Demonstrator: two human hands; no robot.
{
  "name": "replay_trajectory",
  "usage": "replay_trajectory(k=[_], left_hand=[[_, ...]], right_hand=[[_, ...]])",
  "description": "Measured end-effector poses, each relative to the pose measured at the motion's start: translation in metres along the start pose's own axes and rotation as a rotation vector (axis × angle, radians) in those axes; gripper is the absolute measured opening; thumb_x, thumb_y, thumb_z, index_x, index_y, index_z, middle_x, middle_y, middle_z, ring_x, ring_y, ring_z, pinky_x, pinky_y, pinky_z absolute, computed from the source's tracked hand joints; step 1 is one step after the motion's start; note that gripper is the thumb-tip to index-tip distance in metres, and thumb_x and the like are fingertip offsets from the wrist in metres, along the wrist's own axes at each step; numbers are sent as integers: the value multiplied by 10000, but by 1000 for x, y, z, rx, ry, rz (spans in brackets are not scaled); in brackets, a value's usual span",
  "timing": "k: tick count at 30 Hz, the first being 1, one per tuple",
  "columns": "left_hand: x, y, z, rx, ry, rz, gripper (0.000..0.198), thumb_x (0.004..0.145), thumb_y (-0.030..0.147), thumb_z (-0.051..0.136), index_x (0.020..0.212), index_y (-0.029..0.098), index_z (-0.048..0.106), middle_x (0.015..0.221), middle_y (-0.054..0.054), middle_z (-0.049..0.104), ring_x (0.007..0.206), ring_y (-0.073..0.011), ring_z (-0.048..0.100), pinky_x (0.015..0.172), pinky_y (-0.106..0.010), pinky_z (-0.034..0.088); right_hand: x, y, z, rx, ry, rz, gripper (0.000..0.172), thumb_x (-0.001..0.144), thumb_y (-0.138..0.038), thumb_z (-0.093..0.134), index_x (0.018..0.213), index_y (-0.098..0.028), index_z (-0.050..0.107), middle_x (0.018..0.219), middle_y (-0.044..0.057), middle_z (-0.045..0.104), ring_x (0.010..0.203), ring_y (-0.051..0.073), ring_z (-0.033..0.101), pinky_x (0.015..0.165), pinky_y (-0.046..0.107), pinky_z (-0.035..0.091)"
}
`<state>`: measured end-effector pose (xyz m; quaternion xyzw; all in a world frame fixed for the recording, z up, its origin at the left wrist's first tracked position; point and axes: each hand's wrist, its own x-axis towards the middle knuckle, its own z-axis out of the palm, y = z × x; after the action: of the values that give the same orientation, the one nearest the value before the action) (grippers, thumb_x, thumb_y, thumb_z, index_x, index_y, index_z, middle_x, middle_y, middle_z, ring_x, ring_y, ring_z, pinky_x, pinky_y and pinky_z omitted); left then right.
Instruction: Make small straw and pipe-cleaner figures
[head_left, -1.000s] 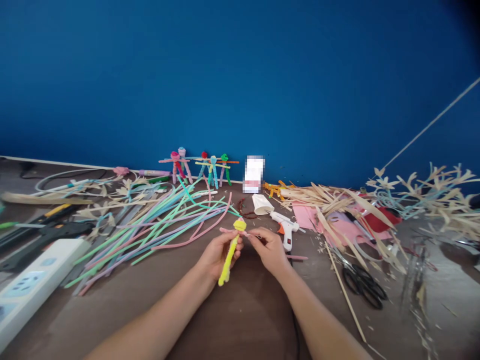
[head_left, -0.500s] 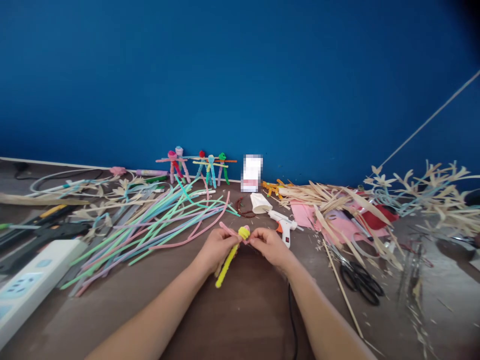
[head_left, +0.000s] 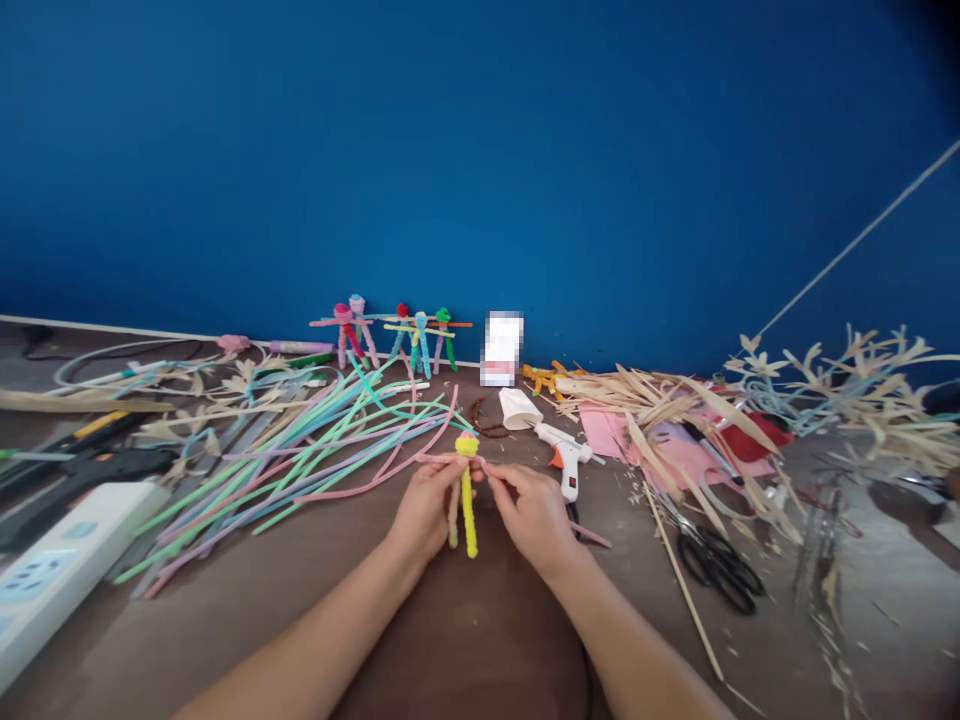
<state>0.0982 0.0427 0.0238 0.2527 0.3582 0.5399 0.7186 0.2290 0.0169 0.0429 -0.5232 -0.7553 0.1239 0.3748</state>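
Note:
Between my hands is a pipe-cleaner figure [head_left: 468, 500] with a yellow and pink head, one yellow leg and one beige leg hanging down. My left hand [head_left: 427, 508] is closed on its body just under the head. A pink pipe cleaner [head_left: 435, 459] crosses beneath the head as arms. My right hand [head_left: 534, 510] pinches the right part of this pink stem, whose loose end sticks out past the hand. Several finished pipe-cleaner figures [head_left: 421, 335] stand against the blue wall, arms spread.
Loose pastel pipe cleaners [head_left: 300, 450] lie at left, near a white power strip [head_left: 67, 560]. A white glue gun [head_left: 571, 460], a paper cup [head_left: 519, 408], black-handled scissors [head_left: 720, 565] and dried plant strips [head_left: 637, 390] lie to the right.
The figure has turned upright, its legs now pointing down and the beige one showing. My right hand has moved slightly right and down along the pink pipe cleaner.

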Motion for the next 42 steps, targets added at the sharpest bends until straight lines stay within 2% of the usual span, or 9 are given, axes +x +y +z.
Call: replay_trajectory(k=[4,9,13,20,23,29,36,39,42], left_hand=[[0,5,1,-147,-3,-125,79,705,118,535,701,90,608,627,-29,616,503,-71,559,467,-153,458],[0,8,0,-162,28,-229,101,737,106,492,717,89,590,641,-43,619,559,-104,600,405,-149,461],[2,9,-4,-92,-6,-207,65,709,105,514,735,98,573,685,-51,624,581,-119,606,387,-157,458],[0,13,-6,125,-158,-146,59,644,145,560,694,113,558,654,-45,620,518,-108,564,393,-174,438],[-1,12,-3,241,-164,-98,79,623,177,582,626,113,536,639,-43,612,506,-100,552,408,-172,429],[-1,3,2,343,-2,27,141,640,234,590,687,111,542,658,-41,604,557,-108,566,437,-172,439],[2,3,-3,74,71,-26,96,684,197,570,741,120,561,768,-55,632,653,-123,607,470,-167,471],[3,6,-4,-49,84,-121,59,707,156,537,738,118,570,748,-40,631,647,-106,612,448,-144,464],[3,10,-4,-125,47,-183,69,732,159,509,754,126,566,716,-23,621,630,-99,611,419,-143,461]], right_hand=[[0,5,8,148,-5,113,195,788,-220,440,852,-201,623,797,26,663,693,150,598,653,254,445],[5,17,13,321,-10,243,179,768,-262,460,781,-166,610,692,17,630,608,131,559,578,231,434],[8,23,10,379,-54,291,166,751,-276,469,729,-157,582,624,-2,566,543,105,496,504,206,408],[11,29,5,493,-227,366,122,733,-262,474,702,-160,534,558,-40,478,451,66,413,422,174,364],[12,29,2,408,-184,340,125,729,-246,475,680,-153,542,540,-33,495,461,76,435,445,185,374],[8,15,-1,146,8,105,122,746,-193,474,715,-168,589,706,31,574,668,133,529,610,237,417],[3,0,-4,68,-62,-48,236,796,-165,419,903,-209,625,782,36,605,706,134,550,654,236,410],[3,0,-4,67,-55,-44,252,801,-157,407,926,-214,618,791,37,612,721,138,551,675,243,410],[4,4,-2,68,-17,4,210,790,-166,423,857,-199,619,768,34,606,687,135,540,648,241,409]])
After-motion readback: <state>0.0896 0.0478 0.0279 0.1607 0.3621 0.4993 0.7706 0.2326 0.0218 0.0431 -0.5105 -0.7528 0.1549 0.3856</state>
